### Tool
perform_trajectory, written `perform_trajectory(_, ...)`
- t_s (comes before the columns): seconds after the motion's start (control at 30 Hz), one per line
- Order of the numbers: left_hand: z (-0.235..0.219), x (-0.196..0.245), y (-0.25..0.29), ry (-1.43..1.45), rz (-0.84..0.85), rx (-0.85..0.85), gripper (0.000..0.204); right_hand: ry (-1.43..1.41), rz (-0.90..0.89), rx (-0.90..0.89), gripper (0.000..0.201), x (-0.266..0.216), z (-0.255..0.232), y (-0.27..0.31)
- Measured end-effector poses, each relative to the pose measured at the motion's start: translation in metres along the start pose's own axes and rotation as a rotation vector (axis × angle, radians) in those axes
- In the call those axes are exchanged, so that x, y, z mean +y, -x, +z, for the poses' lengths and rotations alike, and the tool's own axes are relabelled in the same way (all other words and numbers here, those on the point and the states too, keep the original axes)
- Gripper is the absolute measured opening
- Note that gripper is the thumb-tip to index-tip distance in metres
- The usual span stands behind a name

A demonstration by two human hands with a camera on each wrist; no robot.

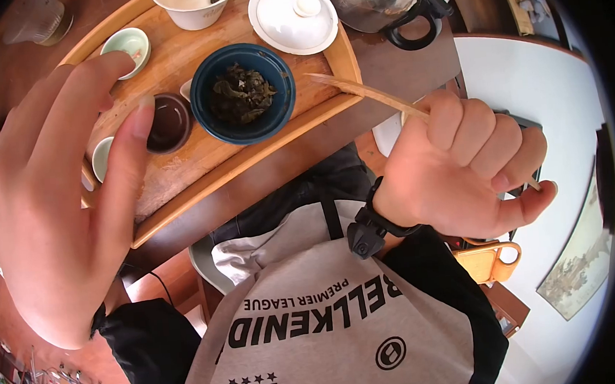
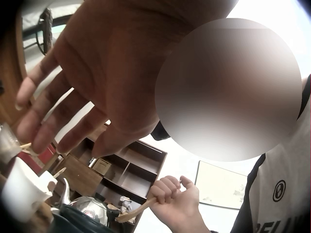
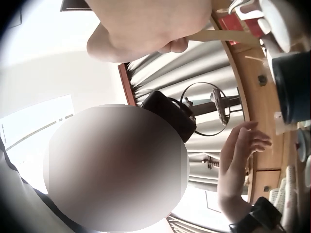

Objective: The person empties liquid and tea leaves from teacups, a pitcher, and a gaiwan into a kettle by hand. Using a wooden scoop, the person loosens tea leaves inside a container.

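Observation:
My right hand (image 1: 462,160) holds a slim wooden tea scoop (image 1: 379,95), fingers curled round its shaft. The scoop's flat tip points left, over the tray's right end beside a dark blue bowl (image 1: 284,97). Dark, wet tea leaves (image 1: 244,96) lie in that bowl. My left hand (image 1: 50,188) hangs above the tray's left side, fingers apart and gently bent, holding nothing. Its index fingertip overlaps a pale green cup (image 1: 106,50) in the head view, and the thumb tip lies over the edge of a brown cup (image 1: 170,119).
A wooden tray (image 1: 178,176) with a raised rim carries the cups and bowl. On it are a white bowl (image 1: 192,16) and a white knobbed lid (image 1: 285,22). A steel kettle (image 1: 373,5) stands beyond its right end, a clear glass (image 1: 39,25) at far left.

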State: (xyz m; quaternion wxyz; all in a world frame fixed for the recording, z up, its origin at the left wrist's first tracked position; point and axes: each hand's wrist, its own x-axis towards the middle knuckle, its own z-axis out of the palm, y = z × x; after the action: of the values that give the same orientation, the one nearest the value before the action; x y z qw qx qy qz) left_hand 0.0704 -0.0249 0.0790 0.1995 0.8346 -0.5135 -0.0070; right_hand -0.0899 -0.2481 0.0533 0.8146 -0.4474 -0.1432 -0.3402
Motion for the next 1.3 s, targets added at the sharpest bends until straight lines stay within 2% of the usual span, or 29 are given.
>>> perform_trajectory(0.13,0.001,0.001,0.001,-0.009,-0.008,0.02,0.022,-0.029,0.063,-0.056,0.042,0.018,0.017,-0.005)
perform_trajectory(0.33,-0.003,0.0,0.001,-0.024,-0.01,0.01,0.022,0.072,0.219,-0.179,0.051,0.037,0.012,-0.008)
perform_trajectory(0.4,-0.002,0.0,0.002,-0.013,-0.016,0.008,0.022,0.095,0.204,-0.117,0.055,0.049,0.014,-0.006)
perform_trajectory(0.47,-0.002,-0.001,0.003,-0.01,-0.002,0.017,0.022,0.188,0.305,-0.128,0.058,0.057,0.01,-0.005)
perform_trajectory(0.5,-0.002,-0.002,0.003,-0.01,-0.005,0.017,0.022,0.104,0.23,-0.015,0.074,0.063,0.02,-0.004)
perform_trajectory(0.63,-0.003,-0.001,0.003,-0.004,0.007,0.027,0.022,0.115,0.277,-0.018,0.074,0.059,0.019,-0.006)
perform_trajectory(0.7,-0.003,0.001,0.001,-0.001,0.004,0.024,0.022,0.159,0.325,-0.116,0.058,0.053,0.013,-0.004)
perform_trajectory(0.87,-0.005,0.004,-0.001,-0.02,0.005,0.01,0.021,0.133,0.275,-0.148,0.057,0.037,0.023,-0.006)
perform_trajectory(0.97,-0.005,-0.001,0.001,-0.036,0.028,0.017,0.021,0.129,0.346,-0.087,0.059,0.036,0.027,-0.004)
perform_trajectory(1.13,-0.004,0.001,0.0,-0.029,0.007,0.001,0.02,0.221,0.457,-0.216,0.064,0.045,0.012,-0.006)
perform_trajectory(1.17,-0.005,0.001,0.0,-0.033,0.013,0.002,0.02,0.221,0.455,-0.216,0.064,0.046,0.013,-0.006)
perform_trajectory(1.23,-0.005,0.001,0.0,-0.034,0.017,0.005,0.02,0.11,0.307,-0.131,0.062,0.049,0.016,-0.006)
perform_trajectory(1.3,-0.005,0.001,0.0,-0.035,0.019,0.007,0.02,0.093,0.291,-0.149,0.061,0.048,0.016,-0.013)
